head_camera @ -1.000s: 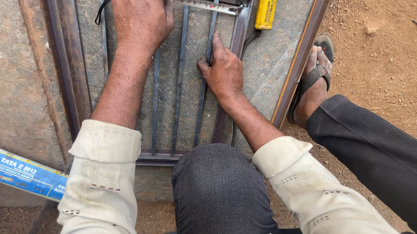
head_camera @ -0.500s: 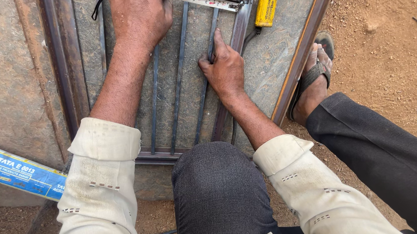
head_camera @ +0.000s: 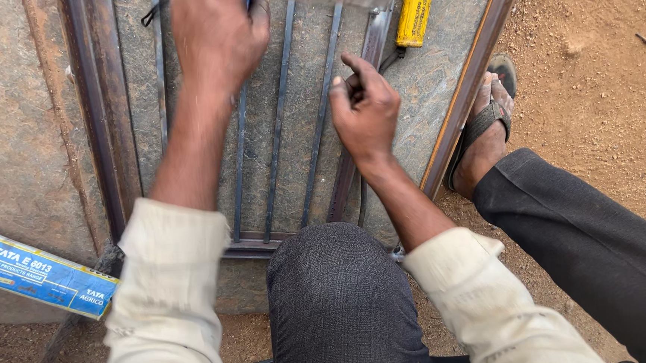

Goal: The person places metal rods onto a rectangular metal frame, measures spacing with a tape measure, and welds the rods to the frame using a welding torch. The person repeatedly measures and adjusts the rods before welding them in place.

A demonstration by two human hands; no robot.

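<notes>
The metal grille [head_camera: 282, 131], a frame of thin upright bars, lies flat on the stone slab [head_camera: 21, 133] right in front of your knee [head_camera: 338, 300]. Your left hand [head_camera: 217, 31] sits at the grille's top, fingers curled shut over a bar there; whether it truly grips is blurred. Your right hand [head_camera: 367, 108] hovers over the right-hand bars, fingers loosely bunched, pinching something small you cannot make out, just clear of the metal. Yellow tool [head_camera: 413, 11] lies at the grille's upper right corner, near the slab's angle-iron edge [head_camera: 474, 82]. Past that edge: bare dirt [head_camera: 600, 75], your sandalled foot [head_camera: 487, 123] tight against it. Left side: a long steel section [head_camera: 102, 120] runs beside the grille, slab beyond it open. A blue box [head_camera: 33, 270] rests at the slab's near-left corner; contents not visible.
</notes>
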